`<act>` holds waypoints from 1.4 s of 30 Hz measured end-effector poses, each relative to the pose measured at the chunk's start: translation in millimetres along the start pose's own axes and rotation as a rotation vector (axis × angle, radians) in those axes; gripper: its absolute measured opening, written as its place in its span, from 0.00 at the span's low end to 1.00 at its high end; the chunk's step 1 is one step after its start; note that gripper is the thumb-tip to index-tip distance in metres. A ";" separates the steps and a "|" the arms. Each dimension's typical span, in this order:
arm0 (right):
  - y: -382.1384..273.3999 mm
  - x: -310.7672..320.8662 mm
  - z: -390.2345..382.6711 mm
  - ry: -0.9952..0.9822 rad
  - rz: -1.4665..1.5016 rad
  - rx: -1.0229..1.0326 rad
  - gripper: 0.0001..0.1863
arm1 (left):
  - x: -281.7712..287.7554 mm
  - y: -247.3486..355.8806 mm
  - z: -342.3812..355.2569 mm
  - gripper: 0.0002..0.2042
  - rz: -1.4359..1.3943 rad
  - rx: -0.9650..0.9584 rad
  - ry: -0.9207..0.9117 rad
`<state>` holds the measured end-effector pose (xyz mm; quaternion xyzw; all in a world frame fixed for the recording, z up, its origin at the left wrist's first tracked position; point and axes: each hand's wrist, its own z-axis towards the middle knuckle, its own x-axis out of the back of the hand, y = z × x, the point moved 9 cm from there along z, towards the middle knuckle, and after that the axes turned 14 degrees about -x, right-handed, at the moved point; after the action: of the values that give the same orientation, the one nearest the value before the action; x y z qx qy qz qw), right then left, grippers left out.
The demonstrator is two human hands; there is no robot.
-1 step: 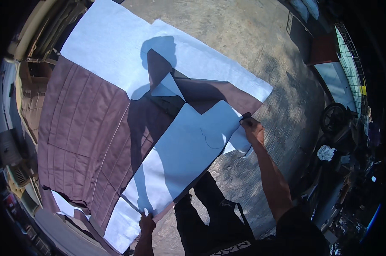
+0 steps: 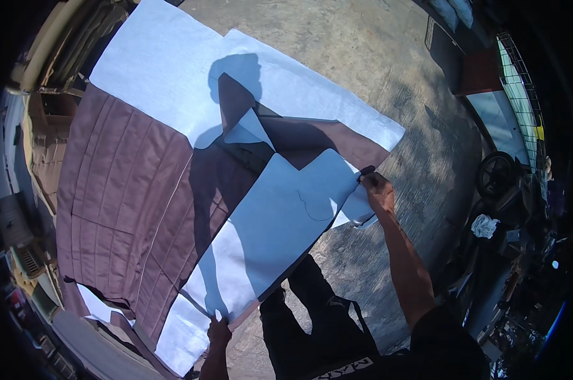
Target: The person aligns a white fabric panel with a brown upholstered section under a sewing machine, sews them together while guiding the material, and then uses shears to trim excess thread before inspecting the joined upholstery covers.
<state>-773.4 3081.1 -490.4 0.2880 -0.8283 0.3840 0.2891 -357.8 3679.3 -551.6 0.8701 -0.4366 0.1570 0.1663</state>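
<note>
A large brown quilted fabric cover with stitched ridges lies spread out, its white backing showing on the folded-over parts. A pale flap of it, marked with a thin curved line, stretches across in front of me. At the flap's near lower edge, my left hand is closed with the cloth's edge pinched in it. Farther up, my right hand grips the flap's right corner between thumb and fingers. Beside that hand, a loose white fold hangs below the corner. The cover's middle has a turned-up brown and white corner.
Rough concrete floor lies beyond and to the right. A black wheel and a crumpled white wad are among dark clutter at the right. Rolled material and a cardboard box stand at the left. My shadow falls over the cloth.
My right hand has shifted slightly to the right, and the loose fold below it hangs a little differently. My left hand is in nearly the same place.
</note>
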 end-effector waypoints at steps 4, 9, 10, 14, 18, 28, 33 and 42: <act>-4.8 14.2 3.2 -0.039 0.336 -0.043 0.21 | 2.2 10.0 20.2 0.10 0.206 -0.054 -0.324; -10.5 30.4 16.0 -0.149 0.337 0.015 0.22 | 202.8 164.7 93.3 0.05 -0.344 -0.387 0.645; -11.2 38.5 14.3 -0.027 0.211 -0.074 0.22 | 234.1 193.2 111.2 0.07 -0.459 -0.518 0.719; -31.2 72.2 -6.5 0.275 0.001 -0.036 0.24 | 326.0 302.4 186.8 0.14 -0.511 -0.660 0.758; -36.1 142.4 -26.7 0.461 0.113 0.006 0.28 | 341.0 367.5 224.2 0.23 -0.434 -0.661 0.680; 380.7 527.9 -236.8 1.304 -0.407 -0.412 0.27 | 344.4 422.3 215.8 0.35 -0.200 -0.834 0.857; 287.1 369.2 -233.0 0.947 -0.217 -0.148 0.07 | 379.8 434.4 236.0 0.34 -0.294 -0.797 0.851; 69.6 139.8 -148.6 0.075 -0.255 0.218 0.07 | 411.2 435.7 300.2 0.26 -0.268 -0.701 0.486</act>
<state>-877.0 3202.2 -345.3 0.4060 -0.7269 0.4423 0.3334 -439.1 3014.9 -582.0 0.7478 -0.2952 0.1766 0.5678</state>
